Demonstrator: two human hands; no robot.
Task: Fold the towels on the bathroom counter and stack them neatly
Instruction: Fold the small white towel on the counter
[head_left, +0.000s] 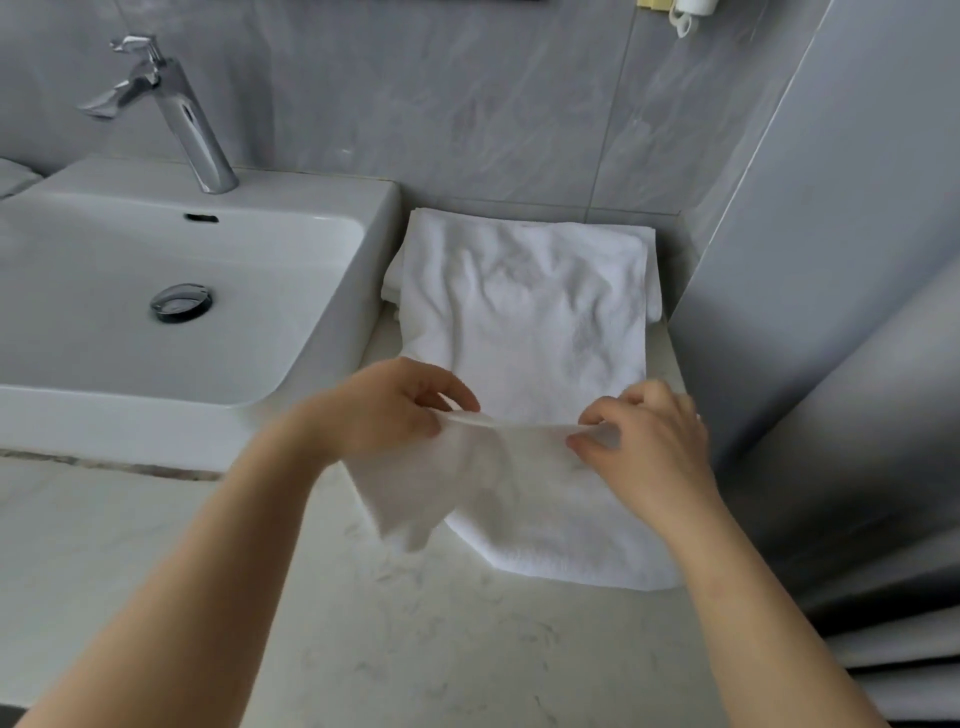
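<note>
A white towel (524, 312) lies spread on the marble counter (395, 623) between the sink and the right wall, reaching back to the tiled wall. Its near part is lifted and hangs in front of my hands. My left hand (395, 410) pinches the raised edge at its left end. My right hand (649, 441) pinches the same edge at its right end, so the edge runs taut between them. The hanging part (467, 499) droops in a loose flap on the left. More towel layers show under the spread one at the back left (393, 280).
A white basin (171, 291) with a chrome drain plug (182, 303) and a chrome tap (171, 109) fills the left. Grey tiled wall (493, 104) stands behind. A grey partition (831, 312) closes the right side.
</note>
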